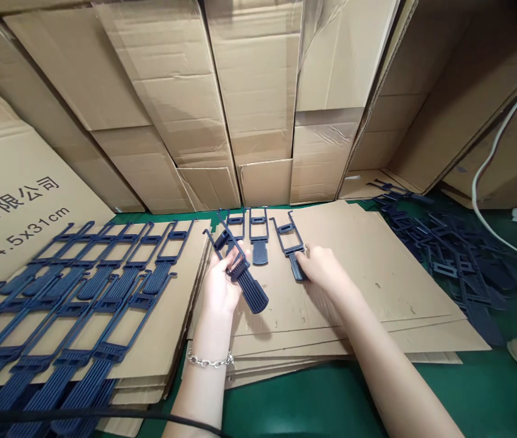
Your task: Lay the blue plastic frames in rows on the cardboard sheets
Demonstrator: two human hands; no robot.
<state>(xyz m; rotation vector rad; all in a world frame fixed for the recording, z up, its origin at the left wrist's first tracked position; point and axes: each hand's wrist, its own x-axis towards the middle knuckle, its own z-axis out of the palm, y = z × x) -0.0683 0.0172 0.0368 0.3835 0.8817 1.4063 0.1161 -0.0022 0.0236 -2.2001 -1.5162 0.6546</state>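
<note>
My left hand (221, 286), with a chain bracelet at the wrist, is closed round a dark blue plastic bracket (253, 293). Its ribbed tab points down toward me and its two hooked arms point away. The fingers of my right hand (325, 267) pinch the ribbed end of a second blue bracket (288, 236), whose open frame points away over the cardboard sheets (331, 304). Between the hands, farther back, a similar bracket (259, 234) lies flat on the top sheet. Another bracket (235, 218) beside it is partly hidden by the one in my left hand.
Rows of blue brackets (117, 350) cover a cardboard stack at left. A loose heap of them (450, 243) lies on the green table (304, 401) at right. Cardboard boxes (258, 79) wall off the back. A black cable (103, 415) crosses the lower left; a white cable (477, 176) hangs at right.
</note>
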